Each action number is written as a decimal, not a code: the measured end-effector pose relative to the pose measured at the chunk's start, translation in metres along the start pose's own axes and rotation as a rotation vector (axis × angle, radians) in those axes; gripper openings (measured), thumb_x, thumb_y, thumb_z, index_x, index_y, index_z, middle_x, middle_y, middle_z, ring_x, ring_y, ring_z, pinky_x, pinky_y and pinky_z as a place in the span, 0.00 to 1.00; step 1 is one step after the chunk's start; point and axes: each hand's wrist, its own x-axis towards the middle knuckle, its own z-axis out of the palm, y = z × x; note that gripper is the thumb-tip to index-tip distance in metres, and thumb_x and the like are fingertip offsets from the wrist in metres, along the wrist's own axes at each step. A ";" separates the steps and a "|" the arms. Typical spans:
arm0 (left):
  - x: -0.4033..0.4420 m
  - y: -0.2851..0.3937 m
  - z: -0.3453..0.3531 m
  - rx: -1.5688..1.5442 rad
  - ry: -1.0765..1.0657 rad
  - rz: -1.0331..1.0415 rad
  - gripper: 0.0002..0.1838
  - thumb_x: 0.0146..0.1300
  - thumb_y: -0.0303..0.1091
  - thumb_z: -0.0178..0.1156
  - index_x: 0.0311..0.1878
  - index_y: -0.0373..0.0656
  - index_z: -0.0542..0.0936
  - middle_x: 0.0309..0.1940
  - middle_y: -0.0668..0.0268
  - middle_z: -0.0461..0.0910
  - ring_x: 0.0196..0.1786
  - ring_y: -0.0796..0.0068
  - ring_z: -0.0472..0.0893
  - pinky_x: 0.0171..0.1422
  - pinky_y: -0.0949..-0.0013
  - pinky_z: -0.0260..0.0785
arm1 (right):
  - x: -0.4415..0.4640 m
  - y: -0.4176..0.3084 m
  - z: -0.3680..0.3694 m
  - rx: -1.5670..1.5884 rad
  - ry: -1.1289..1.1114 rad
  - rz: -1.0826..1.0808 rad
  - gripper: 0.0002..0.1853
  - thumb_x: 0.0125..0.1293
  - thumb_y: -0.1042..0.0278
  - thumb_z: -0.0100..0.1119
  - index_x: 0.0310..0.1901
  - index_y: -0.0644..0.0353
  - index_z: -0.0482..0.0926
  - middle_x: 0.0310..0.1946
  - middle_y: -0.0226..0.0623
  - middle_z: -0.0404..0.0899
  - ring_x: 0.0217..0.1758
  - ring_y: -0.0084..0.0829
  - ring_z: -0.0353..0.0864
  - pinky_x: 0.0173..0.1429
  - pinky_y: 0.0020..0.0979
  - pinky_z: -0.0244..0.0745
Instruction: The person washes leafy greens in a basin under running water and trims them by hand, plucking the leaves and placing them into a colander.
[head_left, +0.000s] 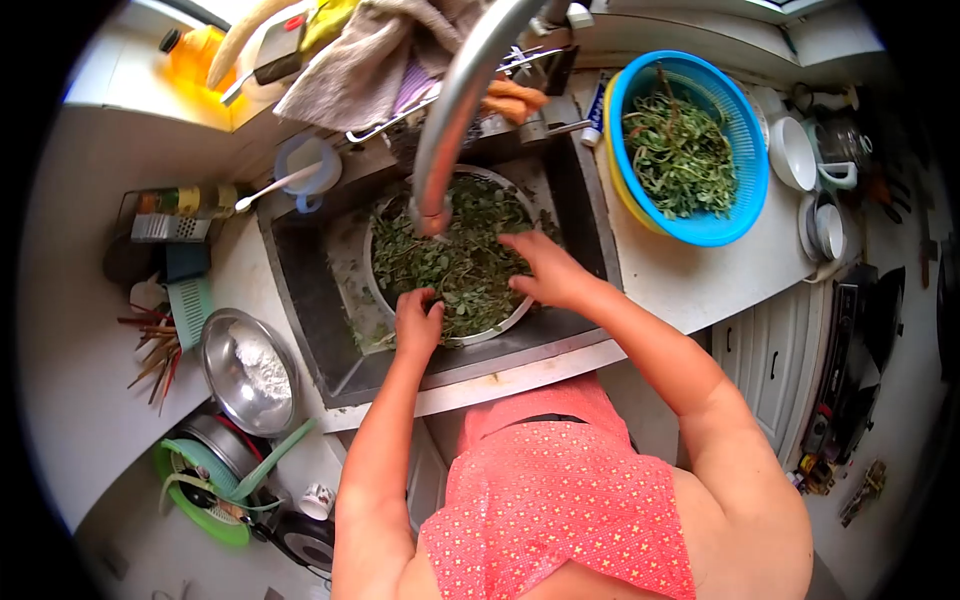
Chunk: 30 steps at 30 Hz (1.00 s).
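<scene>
A wide pale basin (524,315) full of leafy green stems (460,270) sits in the dark sink (590,225). At its near left edge, my left hand (418,320) has its fingers curled in at the greens, closed on some of them; the fingertips are partly hidden. Over the right side of the same basin, my right hand (548,272) is open, its fingers and thumb apart and touching the leaves. The metal faucet (455,110) arches above the basin and covers part of the greens.
A blue basket (745,160) of greens stands right of the sink. On the left are a steel bowl (222,370) with white powder, chopsticks (160,350) and a plastic jug (308,165). A cloth (365,65) hangs behind the faucet.
</scene>
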 end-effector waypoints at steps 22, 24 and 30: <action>-0.009 0.073 -0.076 -0.788 -0.132 -0.048 0.18 0.60 0.24 0.56 0.55 0.39 0.73 0.45 0.71 0.75 0.43 0.82 0.72 0.49 0.78 0.65 | -0.002 -0.043 0.001 0.699 0.010 0.261 0.40 0.54 0.69 0.66 0.68 0.66 0.59 0.58 0.46 0.70 0.61 0.35 0.69 0.64 0.33 0.65; -0.008 0.061 -0.069 -0.805 -0.188 -0.082 0.21 0.60 0.26 0.57 0.58 0.37 0.72 0.50 0.64 0.76 0.49 0.74 0.75 0.57 0.73 0.65 | -0.003 -0.048 -0.017 0.385 -0.107 0.084 0.37 0.55 0.68 0.66 0.67 0.59 0.63 0.60 0.50 0.68 0.65 0.40 0.66 0.66 0.35 0.63; -0.002 0.021 -0.038 -0.173 -0.037 0.087 0.25 0.56 0.30 0.61 0.59 0.36 0.71 0.55 0.50 0.73 0.59 0.52 0.72 0.65 0.61 0.62 | -0.016 0.032 0.000 0.180 0.265 0.314 0.28 0.57 0.62 0.64 0.60 0.57 0.72 0.51 0.50 0.75 0.55 0.44 0.76 0.57 0.39 0.72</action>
